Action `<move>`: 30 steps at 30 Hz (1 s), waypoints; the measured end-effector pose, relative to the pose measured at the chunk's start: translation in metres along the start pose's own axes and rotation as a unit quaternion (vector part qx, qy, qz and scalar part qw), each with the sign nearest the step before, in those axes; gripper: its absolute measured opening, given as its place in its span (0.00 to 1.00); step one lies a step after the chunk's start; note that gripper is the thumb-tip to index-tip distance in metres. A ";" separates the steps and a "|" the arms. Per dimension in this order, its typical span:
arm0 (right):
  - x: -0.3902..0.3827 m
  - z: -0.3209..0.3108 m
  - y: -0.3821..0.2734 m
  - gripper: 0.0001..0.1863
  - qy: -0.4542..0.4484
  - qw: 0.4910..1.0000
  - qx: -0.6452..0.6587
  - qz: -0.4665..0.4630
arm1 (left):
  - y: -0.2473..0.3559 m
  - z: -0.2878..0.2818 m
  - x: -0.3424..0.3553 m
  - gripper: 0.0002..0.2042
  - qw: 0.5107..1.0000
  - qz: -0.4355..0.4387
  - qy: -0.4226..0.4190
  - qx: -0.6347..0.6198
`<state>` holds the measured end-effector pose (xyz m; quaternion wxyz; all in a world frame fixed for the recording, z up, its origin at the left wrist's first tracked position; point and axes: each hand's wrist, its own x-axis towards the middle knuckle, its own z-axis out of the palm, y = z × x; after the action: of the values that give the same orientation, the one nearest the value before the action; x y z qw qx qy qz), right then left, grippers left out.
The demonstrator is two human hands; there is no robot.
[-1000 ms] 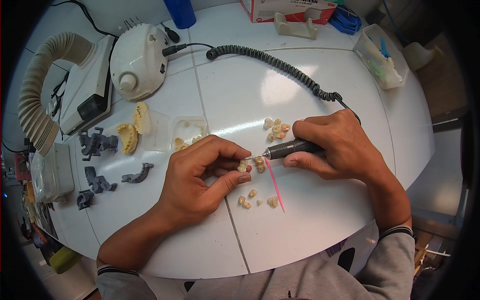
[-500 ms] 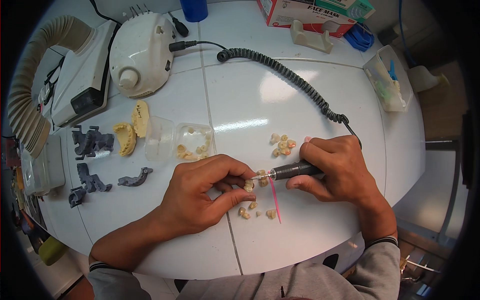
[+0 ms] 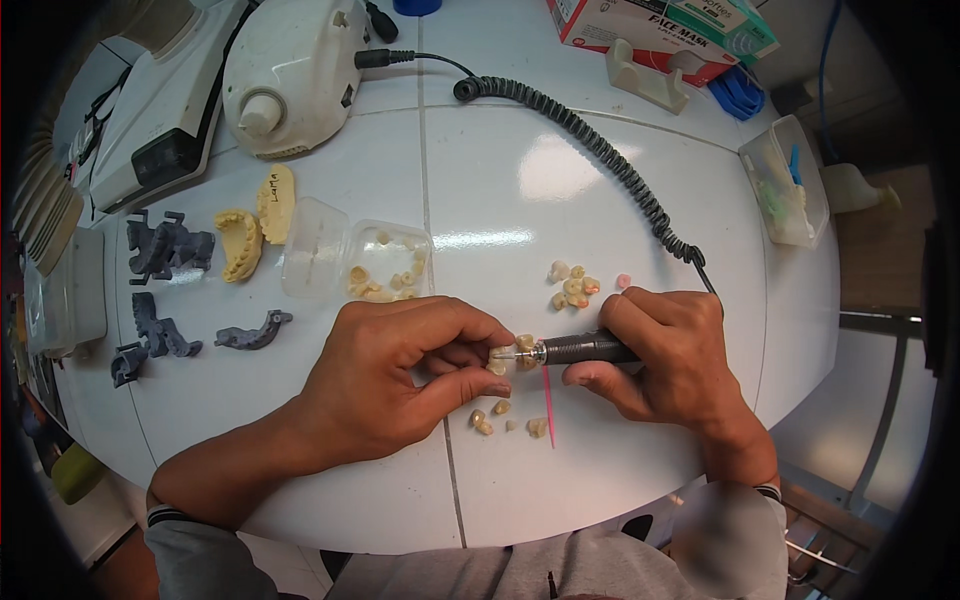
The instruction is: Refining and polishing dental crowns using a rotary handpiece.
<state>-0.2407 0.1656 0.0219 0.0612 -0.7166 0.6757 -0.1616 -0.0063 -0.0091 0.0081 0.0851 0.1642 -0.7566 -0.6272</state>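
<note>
My left hand (image 3: 400, 375) pinches a small tooth-coloured dental crown (image 3: 497, 359) between thumb and fingers. My right hand (image 3: 668, 358) grips a dark rotary handpiece (image 3: 585, 349) whose tip points left and touches the crown. A coiled black cord (image 3: 590, 150) runs from the handpiece to the white motor unit (image 3: 290, 70) at the back. Several loose crowns (image 3: 505, 418) lie below my fingers beside a thin pink stick (image 3: 548, 405). Another small heap of crowns (image 3: 572, 285) sits just beyond my right hand.
An open clear plastic box (image 3: 375, 262) holds more crowns. Yellow dental casts (image 3: 255, 225) and grey articulator parts (image 3: 165, 290) lie at the left. A white machine (image 3: 160, 110), a mask box (image 3: 660, 25) and a clear tub (image 3: 785, 185) stand on the round white table (image 3: 500, 190).
My view has dropped closer to the table, so both hands sit lower and larger. The hands stay together, handpiece tip still on the crown.
</note>
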 end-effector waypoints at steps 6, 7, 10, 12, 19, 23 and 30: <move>0.000 -0.002 -0.003 0.27 -0.002 1.000 -0.015 0.019 | 0.001 -0.002 -0.001 0.13 1.000 -0.025 0.000 0.012; 0.000 -0.002 -0.003 0.27 -0.004 1.000 -0.021 0.020 | 0.001 -0.002 -0.001 0.13 1.000 -0.026 -0.002 0.014; 0.001 0.000 -0.004 0.27 -0.001 1.000 -0.023 0.018 | 0.002 -0.003 0.000 0.13 0.999 -0.035 -0.012 0.013; 0.000 0.000 -0.004 0.27 -0.004 1.000 -0.026 0.016 | 0.001 -0.002 0.000 0.13 0.999 -0.035 -0.013 0.011; 0.000 0.000 -0.005 0.27 -0.006 0.999 -0.035 0.017 | 0.003 -0.003 0.000 0.11 0.999 -0.027 -0.022 0.023; 0.000 0.000 -0.005 0.27 -0.005 0.999 -0.036 0.013 | 0.001 -0.003 0.000 0.11 0.999 -0.023 -0.024 0.018; 0.001 -0.001 -0.006 0.27 -0.014 0.999 -0.039 0.020 | 0.000 -0.002 0.000 0.11 0.999 -0.012 -0.020 0.022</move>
<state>-0.2356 0.1653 0.0244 0.0465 -0.7070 0.6948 -0.1237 -0.0056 -0.0109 0.0088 0.0584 0.1628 -0.7695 -0.6148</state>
